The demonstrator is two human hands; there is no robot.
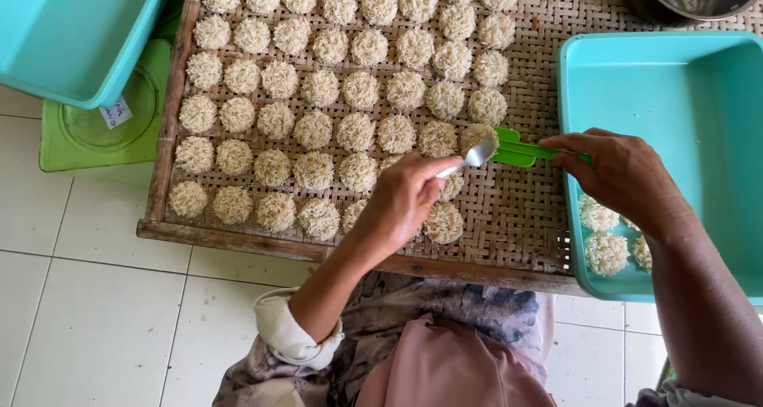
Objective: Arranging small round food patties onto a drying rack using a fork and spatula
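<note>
Head-worn, single view: looks steeply down, close over flat woven bamboo tray (pixel 524 208) and white tiled floor (pixel 87 312).

Under your hands lies a woven bamboo tray (pixel 532 208), matt and rough, in a worn wooden frame. The rice cakes (pixel 318 89) look dry and grainy. Your spoon (pixel 477 154) is shiny metal; the green scoop (pixel 517 151) and turquoise tub (pixel 675 97) are smooth plastic. The floor tiles (pixel 95 312) are glossy.
</note>
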